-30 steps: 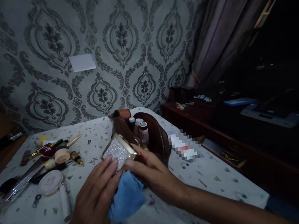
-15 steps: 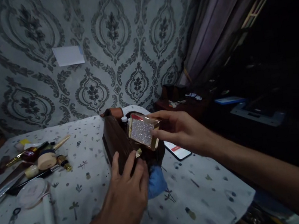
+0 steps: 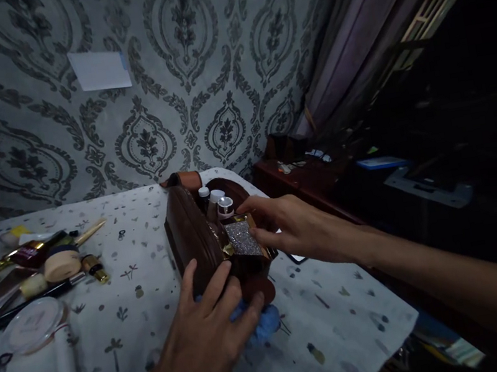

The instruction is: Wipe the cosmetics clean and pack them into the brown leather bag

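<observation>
A brown leather bag (image 3: 191, 233) stands unzipped on the cloth-covered table. My left hand (image 3: 216, 323) rests against its near side, fingers spread. My right hand (image 3: 285, 221) pinches a gold-edged case with a glittery silver top (image 3: 242, 239), lowered into the bag's opening; its lower part is hidden. Behind the case, several bottles with light caps, one a clear-topped bottle (image 3: 225, 206), stand inside the bag. A fluffy blue thing (image 3: 263, 325) lies under my left fingers, by the bag's near end.
On the left lie several makeup items: a round compact (image 3: 34, 323), a white tube (image 3: 66, 366), a beige jar (image 3: 61, 263) and brushes. A phone (image 3: 296, 258) is partly hidden behind my right hand. A dark red cabinet (image 3: 283, 183) stands beyond the table's right edge.
My right hand has lowered the glittery case into the bag's opening, and more bottles show behind it. The left hand stays at the bag. The view has shifted slightly.
</observation>
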### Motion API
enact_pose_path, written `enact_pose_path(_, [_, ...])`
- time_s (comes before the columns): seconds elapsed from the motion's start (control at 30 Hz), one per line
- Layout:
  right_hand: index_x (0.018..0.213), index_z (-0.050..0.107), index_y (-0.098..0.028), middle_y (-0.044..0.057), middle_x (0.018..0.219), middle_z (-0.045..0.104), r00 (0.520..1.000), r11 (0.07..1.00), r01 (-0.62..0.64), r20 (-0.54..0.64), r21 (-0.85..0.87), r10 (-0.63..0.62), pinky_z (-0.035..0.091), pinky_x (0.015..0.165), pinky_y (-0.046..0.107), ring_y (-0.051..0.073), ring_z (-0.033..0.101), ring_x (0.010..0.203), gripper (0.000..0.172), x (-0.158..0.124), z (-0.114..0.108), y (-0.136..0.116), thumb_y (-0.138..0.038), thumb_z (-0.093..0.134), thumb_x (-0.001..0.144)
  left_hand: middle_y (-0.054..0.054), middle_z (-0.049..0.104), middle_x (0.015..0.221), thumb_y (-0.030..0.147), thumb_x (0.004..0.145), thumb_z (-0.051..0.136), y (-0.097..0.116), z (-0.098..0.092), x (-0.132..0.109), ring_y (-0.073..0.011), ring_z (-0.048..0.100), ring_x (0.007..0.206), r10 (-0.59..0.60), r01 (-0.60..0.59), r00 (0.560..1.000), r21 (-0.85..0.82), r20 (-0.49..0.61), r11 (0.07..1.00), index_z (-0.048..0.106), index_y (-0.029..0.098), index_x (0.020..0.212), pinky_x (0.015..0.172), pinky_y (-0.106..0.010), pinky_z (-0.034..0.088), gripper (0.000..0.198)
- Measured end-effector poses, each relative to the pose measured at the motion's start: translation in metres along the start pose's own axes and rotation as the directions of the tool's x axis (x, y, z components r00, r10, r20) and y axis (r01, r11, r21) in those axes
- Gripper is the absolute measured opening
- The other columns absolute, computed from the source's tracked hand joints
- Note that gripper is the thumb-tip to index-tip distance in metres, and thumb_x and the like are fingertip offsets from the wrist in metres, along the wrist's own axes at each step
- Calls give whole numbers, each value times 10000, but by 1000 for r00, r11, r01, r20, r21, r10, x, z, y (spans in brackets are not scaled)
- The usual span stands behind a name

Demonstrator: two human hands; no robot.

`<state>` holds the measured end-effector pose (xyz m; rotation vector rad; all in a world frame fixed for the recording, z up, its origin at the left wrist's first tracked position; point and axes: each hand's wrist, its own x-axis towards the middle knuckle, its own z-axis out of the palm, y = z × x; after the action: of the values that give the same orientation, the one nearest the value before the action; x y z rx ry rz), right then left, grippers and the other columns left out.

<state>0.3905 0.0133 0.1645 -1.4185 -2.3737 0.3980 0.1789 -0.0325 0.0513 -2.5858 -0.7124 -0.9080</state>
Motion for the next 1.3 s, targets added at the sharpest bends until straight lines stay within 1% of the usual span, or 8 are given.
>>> enact_pose_path(0.13, [1061,632,-152,-13,676,619,998,996,-37,49,-77,41,316,546,239,124,519,565,241,4,0,-2,-170,529,843,-86,680,1088,269,964,473,-2,-1,-1,-253,472,1287,27,-27,999,-6,23,1000,637,241,1223,1195,-565,95,307])
enact_pose_path(0.33, [879,643,-155,44,672,645,977,948,-60,175,-311,120,305,536,259,155,565,579,98,21,0,-13,-185,557,843,-80,656,1162,329,970,503,-1,-1,-7,-262,420,1352,1,1,994,-26,110,1000,572,268,1306,1194,-586,71,349])
enact_pose_path(0.47, [977,663,-139,123,854,715,937,866,-59,273,-497,220,376,584,264,230,677,770,217,32,-3,-23,-283,538,874,-76,639,1174,310,975,503,0,-4,-8,-266,421,1351,-12,14,988,-16,153,1000,555,274,1312,1184,-595,125,343])
enact_pose_path(0.57, [1048,679,-128,162,993,726,906,805,-21,329,-593,265,450,653,288,284,699,926,300,40,-3,-30,-330,525,887,-75,632,1190,298,977,503,-1,-4,-8,-264,415,1357,-14,14,986,-2,165,1000,548,279,1316,1181,-596,145,342])
enact_pose_path(0.83, [1154,690,-103,201,1111,721,842,743,62,434,-667,319,534,796,351,322,689,1062,368,60,14,-40,-300,577,864,-71,611,1213,235,963,515,1,-6,-9,-271,392,1375,-27,22,984,30,178,999,537,283,1325,1173,-587,159,366])
enact_pose_path(1.03, [1144,693,-74,219,1151,707,775,730,94,510,-677,373,548,813,367,328,685,1076,342,68,18,-41,-230,600,854,-100,606,1237,241,940,531,0,-11,-9,-300,396,1374,-4,4,980,2,201,1000,529,260,1341,1141,-614,229,401])
enact_pose_path(1.2, [1216,657,-106,214,1128,717,805,712,85,469,-697,364,556,812,373,326,691,1074,389,64,19,-39,-309,610,888,-101,598,1266,202,934,514,-1,-12,-9,-301,368,1399,-13,14,973,-1,229,1000,500,270,1372,1130,-624,251,443])
enact_pose_path(1.3, [1193,668,-138,193,1089,735,831,698,112,452,-708,325,555,824,379,311,698,1069,313,58,22,-38,-254,564,921,-97,601,1264,209,934,516,-1,-10,-10,-302,370,1400,-5,6,974,-8,226,1000,497,274,1372,1129,-630,246,443])
